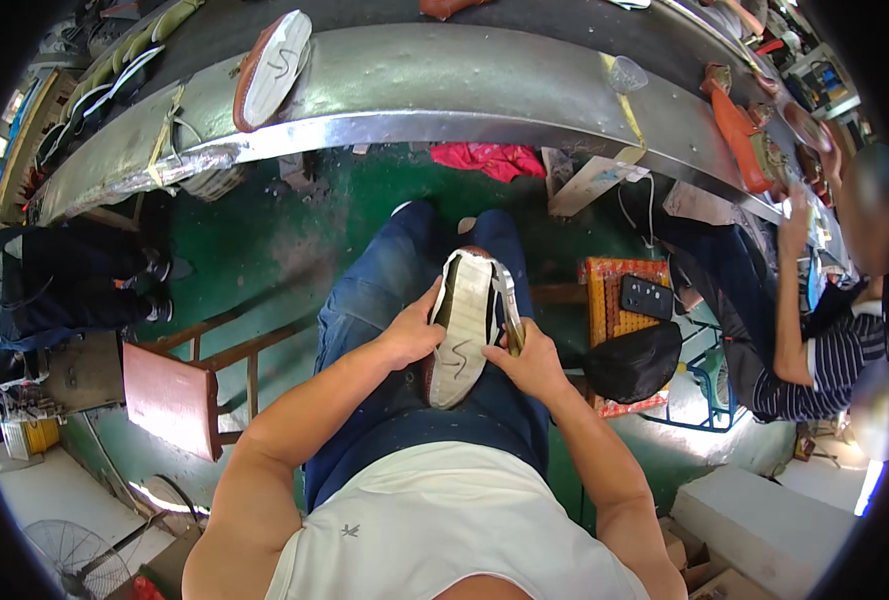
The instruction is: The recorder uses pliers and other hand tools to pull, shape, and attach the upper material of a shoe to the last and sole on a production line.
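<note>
An unfinished brown shoe (464, 345) lies upside down in my lap, toe away from me, its pale underside up with a dark wavy line drawn on it. My left hand (414, 332) is closed around the shoe's left side, thumb against the rim. Closed on the handle of a long, shiny metal tool like pincers (507, 300) is my right hand (526, 360). The tool stands along the shoe's right edge, and my right thumb touches the underside. How the tool's tip meets the edge is too small to make out.
A metal-edged workbench (384, 90) crosses ahead, with another brown shoe (272, 72) on it, sole outward. A wooden stool (172, 395) stands left. Right are a woven seat (604, 300) with a phone (647, 296), a black bag (634, 362) and a person in a striped shirt (834, 355).
</note>
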Demonstrator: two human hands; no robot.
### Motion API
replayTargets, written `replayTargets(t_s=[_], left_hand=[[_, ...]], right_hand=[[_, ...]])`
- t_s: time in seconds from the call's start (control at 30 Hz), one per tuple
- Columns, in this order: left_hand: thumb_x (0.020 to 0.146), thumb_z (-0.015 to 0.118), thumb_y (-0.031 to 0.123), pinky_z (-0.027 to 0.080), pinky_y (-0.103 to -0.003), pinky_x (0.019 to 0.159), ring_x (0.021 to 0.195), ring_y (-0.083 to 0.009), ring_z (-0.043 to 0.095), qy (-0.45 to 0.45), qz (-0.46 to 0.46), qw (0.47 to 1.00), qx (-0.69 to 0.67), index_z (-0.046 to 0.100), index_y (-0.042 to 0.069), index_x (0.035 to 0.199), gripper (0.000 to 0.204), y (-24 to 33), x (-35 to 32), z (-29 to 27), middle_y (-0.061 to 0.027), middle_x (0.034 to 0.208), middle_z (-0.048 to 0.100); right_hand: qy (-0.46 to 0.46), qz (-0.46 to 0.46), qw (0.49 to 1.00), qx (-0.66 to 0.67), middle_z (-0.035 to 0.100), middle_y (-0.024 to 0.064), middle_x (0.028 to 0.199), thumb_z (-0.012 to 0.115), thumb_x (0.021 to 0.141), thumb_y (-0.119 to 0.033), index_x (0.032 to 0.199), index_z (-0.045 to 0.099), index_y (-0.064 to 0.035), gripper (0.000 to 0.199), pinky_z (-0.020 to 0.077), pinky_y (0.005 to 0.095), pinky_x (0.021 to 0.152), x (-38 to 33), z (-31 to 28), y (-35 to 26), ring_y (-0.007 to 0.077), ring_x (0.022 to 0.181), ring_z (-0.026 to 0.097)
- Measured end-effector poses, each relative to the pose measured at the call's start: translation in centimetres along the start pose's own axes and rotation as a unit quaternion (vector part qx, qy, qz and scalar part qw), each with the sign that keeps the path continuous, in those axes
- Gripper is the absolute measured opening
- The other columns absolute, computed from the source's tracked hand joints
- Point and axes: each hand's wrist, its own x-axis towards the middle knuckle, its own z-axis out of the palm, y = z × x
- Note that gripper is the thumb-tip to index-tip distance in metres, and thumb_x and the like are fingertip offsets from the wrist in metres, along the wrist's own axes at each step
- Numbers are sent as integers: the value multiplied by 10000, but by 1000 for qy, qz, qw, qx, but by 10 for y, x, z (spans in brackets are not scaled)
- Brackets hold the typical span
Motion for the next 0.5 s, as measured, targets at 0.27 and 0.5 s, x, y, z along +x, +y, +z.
replayTargets(t_s=[0.27,0.5], left_hand=[[770,659,83,265,-320,1210,1509,-300,323,-52,-39,996,-68,27,-39,1620,1067,-22,-41,13,-251,1633,289],[805,655,88,145,-318,1252,1579,-299,122,-23,3,999,32,11,-54,1612,1042,-33,-51,25,-252,1694,82]], right_hand=[[-196,-63,973,-105,654,287,1119,631,958,-196,1355,532,59,482,507,482,912,-30,-48,3,459,1064,633],[-125,-253,892,-354,644,216,1132,676,862,-121,1352,514,118,569,552,450,837,-12,-40,-29,380,1017,640]])
